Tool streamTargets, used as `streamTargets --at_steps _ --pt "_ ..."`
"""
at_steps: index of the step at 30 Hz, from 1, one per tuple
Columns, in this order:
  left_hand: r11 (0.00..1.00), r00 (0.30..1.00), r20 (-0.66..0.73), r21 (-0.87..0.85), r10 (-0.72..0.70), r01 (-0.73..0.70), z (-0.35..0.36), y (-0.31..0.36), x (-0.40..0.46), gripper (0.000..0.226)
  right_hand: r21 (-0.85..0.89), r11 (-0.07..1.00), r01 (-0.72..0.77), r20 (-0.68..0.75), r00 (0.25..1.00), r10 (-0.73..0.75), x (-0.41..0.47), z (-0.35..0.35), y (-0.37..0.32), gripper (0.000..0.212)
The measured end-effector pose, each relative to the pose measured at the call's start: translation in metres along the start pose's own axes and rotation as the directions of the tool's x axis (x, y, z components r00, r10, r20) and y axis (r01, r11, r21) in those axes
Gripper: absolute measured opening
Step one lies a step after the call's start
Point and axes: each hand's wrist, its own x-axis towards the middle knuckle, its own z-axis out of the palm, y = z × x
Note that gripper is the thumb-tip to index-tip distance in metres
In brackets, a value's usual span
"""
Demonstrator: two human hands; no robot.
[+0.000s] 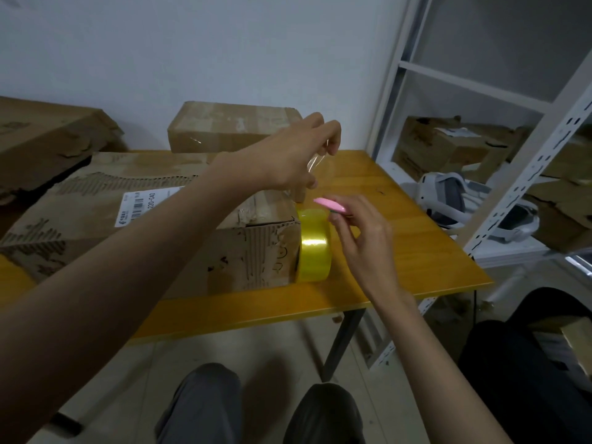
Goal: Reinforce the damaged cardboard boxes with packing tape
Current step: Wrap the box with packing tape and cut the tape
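Head view — left hand (301, 152) pinches tape (315, 161).

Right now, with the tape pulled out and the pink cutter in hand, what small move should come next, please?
Probably bring the cutter to the strip and cut it. The left hand holds the strip up above the box, and the right hand holds the cutter just over the roll.

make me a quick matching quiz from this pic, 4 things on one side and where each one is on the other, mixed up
Things:
1. tape roll
2. pink cutter
3. clear tape strip
4. white headset

Places:
A. pinched in the left hand
B. on the white shelf
C. on edge on the table, against the torn box
D. held in the right hand

Pairs: 1-C, 2-D, 3-A, 4-B
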Motion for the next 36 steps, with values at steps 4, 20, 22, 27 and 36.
streamTargets --at_steps 4,20,22,27,36 --pt "1.0 1.0 0.022 0.018 -0.003 0.003 -0.001 0.002 0.0 0.058 -0.097 0.993 0.073 0.037 0.997 -0.07 0.004 0.001 0.003 0.023" --pt "1.0 1.0 -0.009 0.003 -0.013 0.013 -0.003 0.004 -0.003 0.052 -0.197 0.974 0.114 0.156 0.984 -0.084 0.021 -0.002 -0.005 0.015" --pt "1.0 1.0 -0.007 0.002 -0.015 0.015 -0.003 0.004 -0.003 0.052 -0.201 0.971 0.126 0.161 0.982 -0.094 0.022 -0.003 -0.005 0.013" --pt "1.0 1.0 -0.011 -0.002 -0.018 0.018 -0.004 0.003 -0.003 0.052 -0.216 0.961 0.174 0.159 0.977 -0.141 0.022 -0.004 -0.005 0.014" --pt "1.0 1.0 -0.008 -0.012 -0.024 0.024 -0.003 0.001 -0.004 0.053 -0.285 0.936 0.207 0.17 0.972 -0.163 0.025 -0.002 -0.006 0.022"
